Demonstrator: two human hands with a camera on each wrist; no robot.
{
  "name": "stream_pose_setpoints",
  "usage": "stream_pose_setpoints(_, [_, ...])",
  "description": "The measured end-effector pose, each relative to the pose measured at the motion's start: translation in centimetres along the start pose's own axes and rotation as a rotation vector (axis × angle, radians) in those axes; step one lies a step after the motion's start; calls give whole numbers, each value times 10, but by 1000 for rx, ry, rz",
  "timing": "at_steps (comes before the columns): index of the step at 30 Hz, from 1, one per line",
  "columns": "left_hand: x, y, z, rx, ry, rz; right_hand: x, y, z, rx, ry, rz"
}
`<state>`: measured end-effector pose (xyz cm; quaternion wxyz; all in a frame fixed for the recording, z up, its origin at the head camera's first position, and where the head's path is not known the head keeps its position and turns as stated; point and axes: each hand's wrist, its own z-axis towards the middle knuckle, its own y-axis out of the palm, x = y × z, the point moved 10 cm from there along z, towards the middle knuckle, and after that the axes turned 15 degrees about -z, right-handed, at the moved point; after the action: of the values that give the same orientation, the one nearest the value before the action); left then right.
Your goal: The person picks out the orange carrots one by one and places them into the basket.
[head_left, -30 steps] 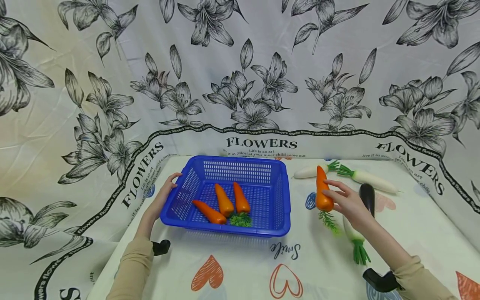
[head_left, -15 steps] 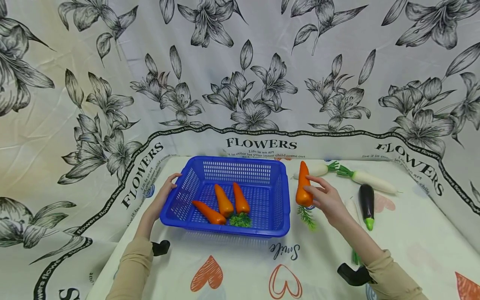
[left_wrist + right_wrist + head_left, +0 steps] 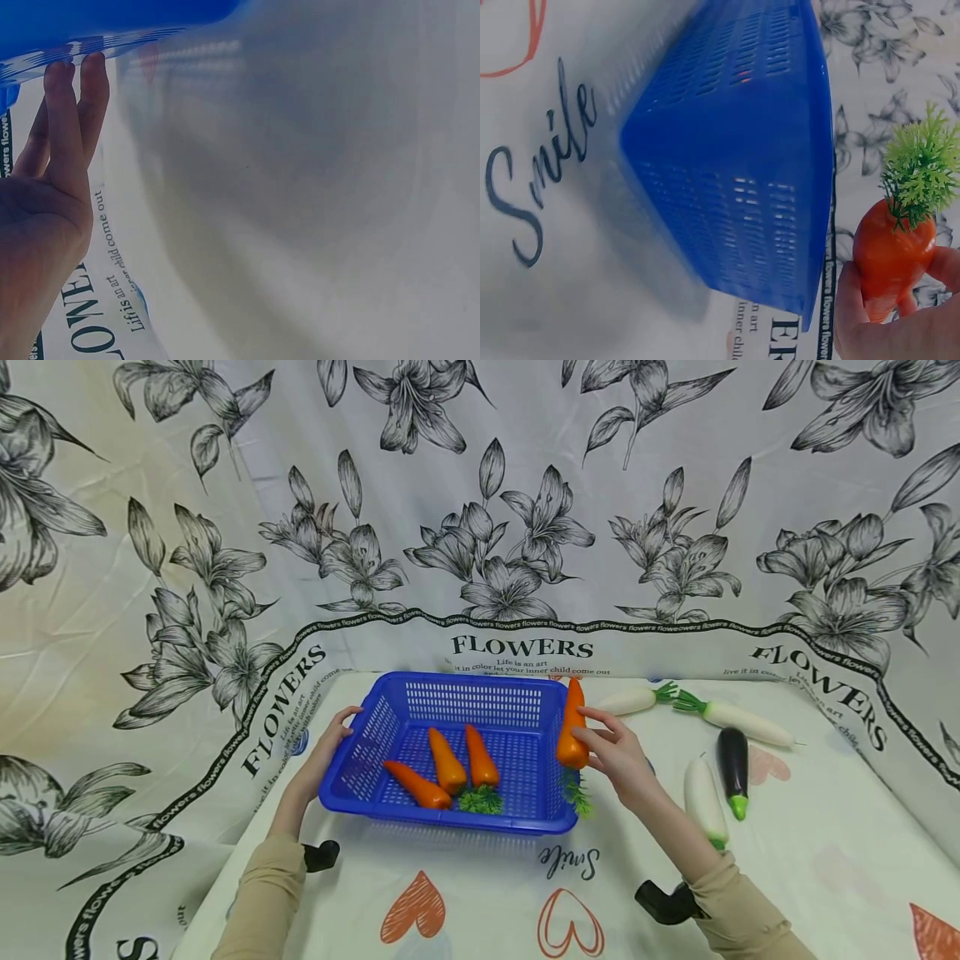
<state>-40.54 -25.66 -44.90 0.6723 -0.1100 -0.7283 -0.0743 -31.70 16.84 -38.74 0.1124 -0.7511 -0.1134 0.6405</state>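
Note:
My right hand (image 3: pixel 618 760) pinches an orange carrot (image 3: pixel 573 731) with a feathery green top, tip up, and it overlaps the right rim of a blue plastic basket (image 3: pixel 450 821) in the head view. From the right wrist, the carrot (image 3: pixel 889 259) shows its leafy end, with thumb and fingers on either side. Inside the basket lie several orange carrots (image 3: pixel 447 764) and a tuft of green leaves (image 3: pixel 481 800). At the basket's left side is my left hand (image 3: pixel 327 756); its fairly straight fingers (image 3: pixel 66 124) touch the basket near the rim in the left wrist view.
Right of the basket lie white radishes (image 3: pixel 705 793) with green tops, one of them (image 3: pixel 750 724) toward the back, and a dark eggplant (image 3: pixel 733 764). A printed white cloth (image 3: pixel 480 902) covers the table, and a flowered curtain (image 3: pixel 517 552) hangs behind.
My right hand has carried the carrot leftward, from over the table to the basket's right rim. The eggplant and nearer radish have come into fuller view. My left hand stays at the basket.

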Motion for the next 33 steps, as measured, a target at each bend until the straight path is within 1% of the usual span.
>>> stream_pose_setpoints(4, [0,0,0,-5,2,-2,-5,7,3,3,0,26])
stream_pose_setpoints(10, [0,1,-1,-15,11,-7,-10,19,8,-2,23,62])
stream_pose_setpoints(15, [1,1,-1,-9,6,1,-15,30,11,9,32,62])
stream_pose_setpoints(22, [0,-1,-1,0,-7,1,-20,48,16,22,10,61])
stream_pose_setpoints(27, [-1,-1,-1,1,-16,0,-21,61,19,26,5,67])
stream_pose_setpoints(33, [0,1,-1,-1,-7,-7,-17,75,23,45,45,80])
